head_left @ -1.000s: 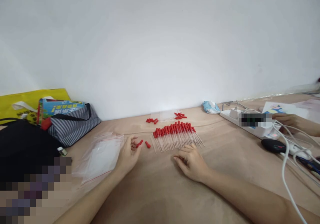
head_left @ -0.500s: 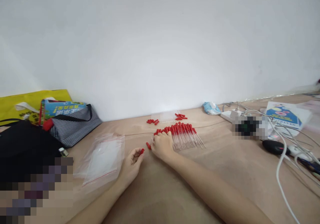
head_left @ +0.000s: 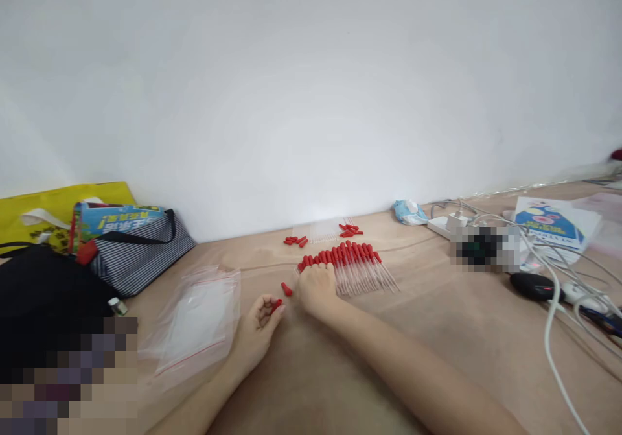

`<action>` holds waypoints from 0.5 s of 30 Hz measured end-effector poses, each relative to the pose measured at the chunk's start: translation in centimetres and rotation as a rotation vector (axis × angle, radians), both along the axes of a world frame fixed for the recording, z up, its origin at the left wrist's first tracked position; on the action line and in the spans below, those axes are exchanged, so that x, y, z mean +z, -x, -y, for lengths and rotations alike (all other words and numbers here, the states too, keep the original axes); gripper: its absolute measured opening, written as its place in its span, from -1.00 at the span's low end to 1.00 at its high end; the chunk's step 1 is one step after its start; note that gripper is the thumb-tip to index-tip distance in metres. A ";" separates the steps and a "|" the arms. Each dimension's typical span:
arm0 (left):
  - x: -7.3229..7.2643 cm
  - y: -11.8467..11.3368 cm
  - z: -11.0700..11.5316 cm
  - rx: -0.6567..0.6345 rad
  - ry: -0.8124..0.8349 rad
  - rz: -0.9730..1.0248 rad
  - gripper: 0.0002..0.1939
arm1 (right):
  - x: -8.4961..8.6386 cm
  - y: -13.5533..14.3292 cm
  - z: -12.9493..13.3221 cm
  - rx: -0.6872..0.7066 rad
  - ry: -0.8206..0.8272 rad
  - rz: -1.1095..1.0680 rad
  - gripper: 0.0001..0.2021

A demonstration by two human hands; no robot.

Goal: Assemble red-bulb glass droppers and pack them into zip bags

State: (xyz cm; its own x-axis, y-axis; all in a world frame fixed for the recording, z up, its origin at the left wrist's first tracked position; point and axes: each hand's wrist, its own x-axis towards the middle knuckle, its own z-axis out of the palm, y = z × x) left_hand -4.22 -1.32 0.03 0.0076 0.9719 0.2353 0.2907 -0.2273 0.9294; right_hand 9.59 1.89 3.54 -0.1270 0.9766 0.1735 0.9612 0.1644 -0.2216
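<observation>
My left hand (head_left: 260,328) is closed around a small red rubber bulb (head_left: 276,305), its open end showing between thumb and fingers. Another red bulb (head_left: 286,289) lies on the table between my hands. A row of thin clear tubes with red bulb ends (head_left: 357,270) lies side by side. My right hand (head_left: 315,286) rests at the left end of this row, palm down with fingers curled; what its fingertips hold, if anything, is hidden. Behind the row are loose red bulbs (head_left: 350,230) on the right and more red bulbs (head_left: 295,241) on the left, beside a clear bag (head_left: 326,229).
Clear zip bags (head_left: 199,318) lie left of my left hand. Further left are a striped bag (head_left: 140,260), a black bag (head_left: 43,292) and a small vial (head_left: 117,306). On the right are a blue packet (head_left: 409,212), white cables (head_left: 549,331) and a black mouse (head_left: 534,286).
The view has shifted slightly. My right hand has drawn back a little from the red ends at the row's left. My left hand still holds the bulb.
</observation>
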 end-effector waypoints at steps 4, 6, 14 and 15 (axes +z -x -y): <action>0.3 -0.8 0.3 -0.127 0.004 -0.120 -0.80 | -1.3 -4.6 2.1 0.176 -0.119 -0.110 -0.79; 0.6 -1.6 0.3 -0.225 -0.008 -0.225 -0.81 | -2.6 -7.0 3.3 0.266 -0.147 -0.195 -0.82; 0.6 -3.6 0.2 -0.400 -0.110 -0.383 -0.80 | -4.7 -10.5 5.5 0.507 -0.253 -0.379 -0.80; 0.5 -3.5 0.2 -0.403 -0.116 -0.382 -0.80 | -4.7 -10.4 5.5 0.516 -0.254 -0.377 -0.80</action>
